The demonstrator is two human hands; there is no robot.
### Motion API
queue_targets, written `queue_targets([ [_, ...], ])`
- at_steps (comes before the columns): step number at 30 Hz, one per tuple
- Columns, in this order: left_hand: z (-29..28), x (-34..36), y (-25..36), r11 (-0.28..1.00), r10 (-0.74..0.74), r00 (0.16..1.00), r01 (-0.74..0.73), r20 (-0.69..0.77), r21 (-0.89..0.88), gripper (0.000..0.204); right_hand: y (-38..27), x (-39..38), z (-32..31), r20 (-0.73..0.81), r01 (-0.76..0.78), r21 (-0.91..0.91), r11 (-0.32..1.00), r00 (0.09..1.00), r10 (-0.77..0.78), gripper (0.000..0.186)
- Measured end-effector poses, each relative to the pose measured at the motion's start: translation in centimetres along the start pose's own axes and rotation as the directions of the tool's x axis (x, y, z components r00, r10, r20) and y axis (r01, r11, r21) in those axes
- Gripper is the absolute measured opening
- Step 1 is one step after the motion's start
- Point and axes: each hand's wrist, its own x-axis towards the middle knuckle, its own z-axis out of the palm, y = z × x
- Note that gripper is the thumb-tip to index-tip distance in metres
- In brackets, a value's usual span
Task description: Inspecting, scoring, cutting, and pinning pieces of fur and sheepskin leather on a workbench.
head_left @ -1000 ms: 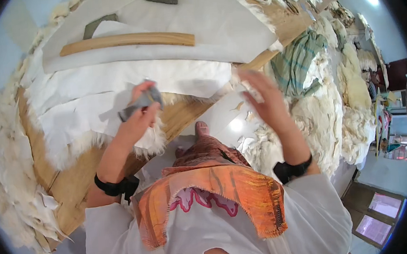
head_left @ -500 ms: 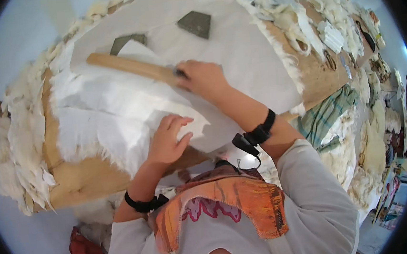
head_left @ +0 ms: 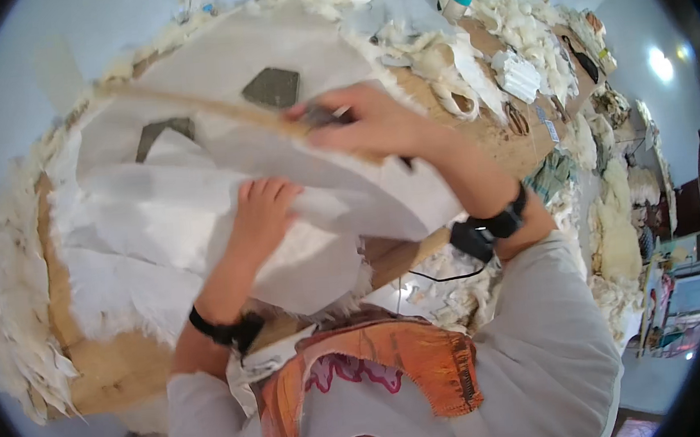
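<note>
Pale sheepskin [head_left: 283,207], smooth side up with fluffy edges, lies in front of me. My left hand [head_left: 264,219] rests palm down on it, fingers stretched out and holding nothing. Above its far part, my right hand [head_left: 367,123] is closed round a long flat wooden stick [head_left: 210,106], blurred by motion and slanting to the far left. A small dark grey object [head_left: 325,115] shows at the same grip; its kind is unclear. Two dark stone-like slabs lie on the skin: one slab [head_left: 272,87] just beyond the stick, another slab [head_left: 166,133] partly covered by a raised flap.
Fleece scraps [head_left: 14,286] hang along the left edge of the wooden board [head_left: 124,372]. At the far right lie scissors [head_left: 516,119], a white ridged block [head_left: 517,76] and a bottle with a teal cap [head_left: 458,1]. A green checked cloth [head_left: 551,176] lies at the right.
My right hand has swung the stick, which now blurs. My left hand has moved up and lies flatter on the skin. The whole view has shifted, with the slabs now further left.
</note>
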Motion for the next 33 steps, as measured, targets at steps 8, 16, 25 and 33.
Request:
queue_targets([
  [8, 0.0, 7.8, -8.5, 0.894, -0.429, 0.82, 0.445, -0.379, -0.049, 0.043, 3.0, -5.6, -3.5, -0.255, 0.04, -0.375, 0.926, 0.956, -0.145, 0.046],
  [16, 4.0, 5.5, 7.9, 0.833, -0.479, 0.829, 0.324, -0.289, -0.449, 0.022, 22.7, -5.5, -5.3, -0.183, -0.053, -0.771, 0.635, 0.973, -0.141, 0.045],
  [25, 12.2, 6.5, 26.0, -0.264, -0.471, 0.562, 0.646, 0.68, -0.716, 0.025, 22.0, -8.8, -9.0, 0.153, -0.206, 0.938, 0.279, 0.968, 0.201, 0.027],
  [33, 14.1, 8.3, 28.7, -0.252, -0.58, 0.499, 0.642, 0.644, -0.724, 0.027, 23.3, -18.3, -3.3, 0.304, -0.048, 0.316, 0.947, 0.951, -0.053, 0.019],
])
